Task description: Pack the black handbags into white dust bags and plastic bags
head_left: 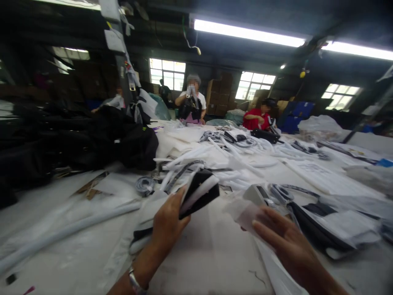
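Observation:
My left hand [167,221], with a bracelet at the wrist, is closed around a flat black piece [211,193] with a pale strip across its middle; its exact kind is unclear, perhaps part of a bag. To its right, my right hand [284,237] pinches a thin, translucent whitish sheet [242,211], blurred by motion. Both hands are raised above the pale tabletop [211,262], apart from each other. A black bag [321,225] with white wrapping on it lies to the right of my right hand. Beside my left hand rests a coiled grey strap [145,185].
Black bags [123,135] are piled at the left. White wrapped straps [190,157] lie tangled across the table's middle. A long pale tube [73,227] runs along the left front. Across the table are a person in a white top [201,100] and another in red [253,119].

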`<act>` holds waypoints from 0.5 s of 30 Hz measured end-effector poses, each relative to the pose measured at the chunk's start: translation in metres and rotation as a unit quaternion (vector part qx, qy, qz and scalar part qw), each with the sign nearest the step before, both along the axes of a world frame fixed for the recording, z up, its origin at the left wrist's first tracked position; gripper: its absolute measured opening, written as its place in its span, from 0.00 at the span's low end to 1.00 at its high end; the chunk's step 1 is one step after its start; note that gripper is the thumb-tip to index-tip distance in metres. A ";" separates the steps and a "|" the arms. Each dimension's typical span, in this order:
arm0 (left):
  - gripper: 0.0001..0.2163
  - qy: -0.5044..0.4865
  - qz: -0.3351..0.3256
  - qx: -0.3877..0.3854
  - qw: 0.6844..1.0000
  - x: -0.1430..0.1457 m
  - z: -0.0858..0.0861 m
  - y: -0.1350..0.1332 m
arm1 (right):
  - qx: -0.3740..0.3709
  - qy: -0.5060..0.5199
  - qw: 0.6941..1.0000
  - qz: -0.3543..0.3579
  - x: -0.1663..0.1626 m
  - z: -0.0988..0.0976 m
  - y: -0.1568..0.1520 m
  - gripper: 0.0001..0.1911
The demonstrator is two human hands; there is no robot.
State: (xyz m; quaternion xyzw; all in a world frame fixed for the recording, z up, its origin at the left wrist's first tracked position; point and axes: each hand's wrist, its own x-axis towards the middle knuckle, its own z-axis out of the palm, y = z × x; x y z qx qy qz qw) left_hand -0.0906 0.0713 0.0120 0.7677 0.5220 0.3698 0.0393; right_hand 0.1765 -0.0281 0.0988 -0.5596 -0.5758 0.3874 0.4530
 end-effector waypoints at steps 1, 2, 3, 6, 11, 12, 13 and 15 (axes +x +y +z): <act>0.39 -0.007 -0.019 0.011 1.000 0.003 -0.001 -0.002 | 0.023 0.011 1.000 0.012 -0.009 0.017 0.009 0.17; 0.40 -0.009 -0.043 0.022 0.999 0.006 -0.003 -0.003 | 0.050 0.003 0.998 0.028 -0.021 0.033 0.021 0.19; 0.40 -0.012 -0.068 0.028 0.997 0.010 -0.004 -0.004 | 0.080 -0.025 0.995 0.050 -0.037 0.047 0.038 0.19; 0.35 -0.010 -0.112 0.042 0.993 0.024 -0.014 -0.005 | 0.209 -0.184 0.953 0.119 -0.107 0.076 0.106 0.16; 0.21 0.011 -0.110 0.077 0.991 0.055 -0.045 0.008 | 0.280 -0.343 0.852 0.278 -0.252 0.044 0.221 0.08; 0.18 0.011 -0.104 0.062 0.993 0.061 -0.049 0.012 | 0.279 -0.352 0.840 0.304 -0.279 0.030 0.236 0.07; 0.15 0.003 -0.102 0.043 0.994 0.064 -0.052 0.017 | 0.276 -0.361 0.824 0.337 -0.305 0.016 0.248 0.06; 0.13 -0.008 -0.119 0.025 0.993 0.066 -0.054 0.024 | 0.268 -0.373 0.795 0.397 -0.351 -0.010 0.260 0.09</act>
